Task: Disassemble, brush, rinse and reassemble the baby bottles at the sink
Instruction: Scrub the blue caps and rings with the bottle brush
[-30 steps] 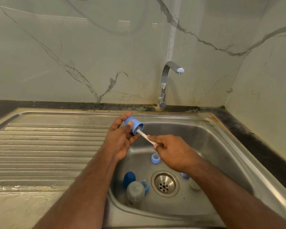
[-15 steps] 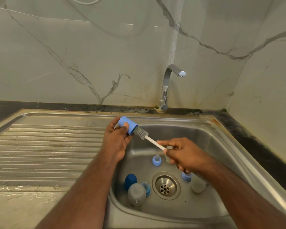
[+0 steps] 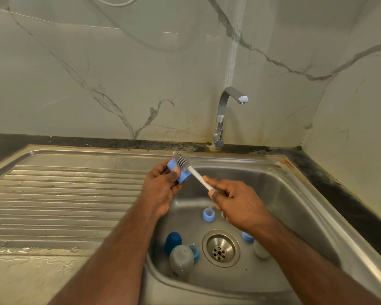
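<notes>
One camera only, worn on the person's head, looks forward and down from close above the sink, facing the marble wall.

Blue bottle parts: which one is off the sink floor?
The light blue cap gripped in the left hand, beside the brush. The dark blue cap and the blue rings all sit in the basin.

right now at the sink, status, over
Left hand grips blue cap. Right hand pinches brush handle, bristles on cap's outside. Tap dry. Nothing in the way.
</notes>
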`<state>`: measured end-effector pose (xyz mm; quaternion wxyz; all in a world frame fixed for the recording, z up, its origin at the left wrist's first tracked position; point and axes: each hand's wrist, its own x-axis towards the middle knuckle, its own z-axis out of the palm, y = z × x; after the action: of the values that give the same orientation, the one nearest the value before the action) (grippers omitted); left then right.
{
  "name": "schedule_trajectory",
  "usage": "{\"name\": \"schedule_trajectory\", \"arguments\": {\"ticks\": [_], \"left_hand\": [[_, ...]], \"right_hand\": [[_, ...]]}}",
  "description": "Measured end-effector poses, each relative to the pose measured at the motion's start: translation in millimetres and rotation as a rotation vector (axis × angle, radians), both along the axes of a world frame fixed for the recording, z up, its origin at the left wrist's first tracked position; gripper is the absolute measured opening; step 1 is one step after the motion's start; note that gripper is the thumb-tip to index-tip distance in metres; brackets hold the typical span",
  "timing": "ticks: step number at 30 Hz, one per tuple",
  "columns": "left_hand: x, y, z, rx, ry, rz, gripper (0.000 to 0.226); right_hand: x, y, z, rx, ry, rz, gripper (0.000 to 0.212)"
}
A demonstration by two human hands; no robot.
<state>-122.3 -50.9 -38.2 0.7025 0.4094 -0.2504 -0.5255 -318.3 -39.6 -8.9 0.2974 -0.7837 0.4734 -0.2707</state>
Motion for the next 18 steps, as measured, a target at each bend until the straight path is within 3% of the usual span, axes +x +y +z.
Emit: {"name": "schedule_trajectory", "arguments": {"ticks": [4, 8, 13, 18], "left_hand": [[-4.4, 2.2, 1.4, -0.006, -0.008, -0.046, 0.03], [-2.5, 2.3, 1.0, 0.011, -0.025, -0.019, 0.029], [-6.2, 2.7, 1.2, -0.005, -0.039, -0.053, 0.033], [1.9, 2.5, 2.4, -0.026, 0.04, -0.027, 0.034]], "right_hand": [[-3.3, -11.3, -2.0, -0.002, 0.019, -0.11, 0.041], [-1.1, -3.0, -2.8, -0.006, -0.056, -0.031, 0.04], [-3.8, -10.9, -5.6, 0.023, -0.049, -0.091, 0.041], [-2.3, -4.9, -6.4, 0.073, -0.088, -0.049, 0.041]]}}
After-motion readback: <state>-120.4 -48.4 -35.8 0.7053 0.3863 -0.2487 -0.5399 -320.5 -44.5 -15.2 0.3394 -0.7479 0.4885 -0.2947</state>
